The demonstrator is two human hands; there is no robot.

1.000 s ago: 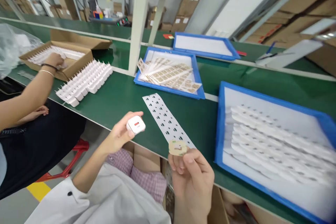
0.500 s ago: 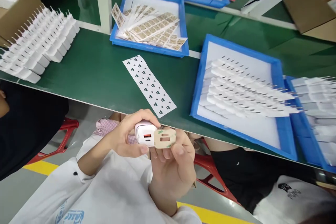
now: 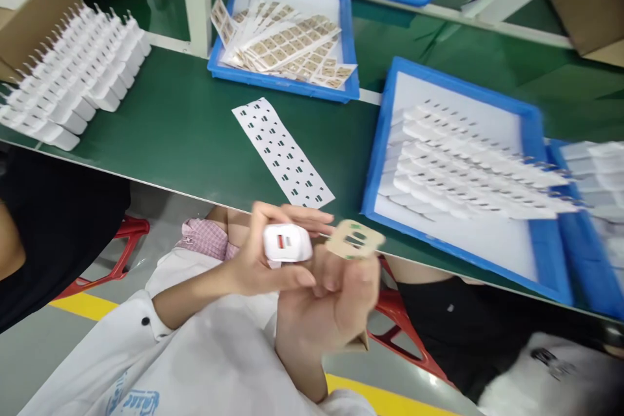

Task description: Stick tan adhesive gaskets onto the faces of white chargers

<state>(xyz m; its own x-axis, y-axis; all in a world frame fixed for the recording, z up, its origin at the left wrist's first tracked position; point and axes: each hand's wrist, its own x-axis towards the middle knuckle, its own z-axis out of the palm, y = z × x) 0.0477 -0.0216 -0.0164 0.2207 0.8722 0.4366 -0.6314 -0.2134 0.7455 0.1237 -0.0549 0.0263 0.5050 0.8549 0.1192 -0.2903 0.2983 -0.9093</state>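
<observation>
White rounded plastic block (image 3: pixel 298 248): clasped in left hand (image 3: pixel 251 266), red-marked port (image 3: pixel 280 242) toward the viewer | Thin beige slotted piece (image 3: pixel 372 240): pinched by right hand (image 3: pixel 326 312), just beside block; edge-only hold likely best spares its faces | Perforated white sheet (image 3: pixel 281 151): beyond, on green tabletop (image 3: pixel 180 123)

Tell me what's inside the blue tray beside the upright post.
The blue tray holds a loose, overlapping pile of tan-patterned sheets on a white lining. The pile covers the lower sheets and lining beneath; anything else under there can't be seen.
</observation>
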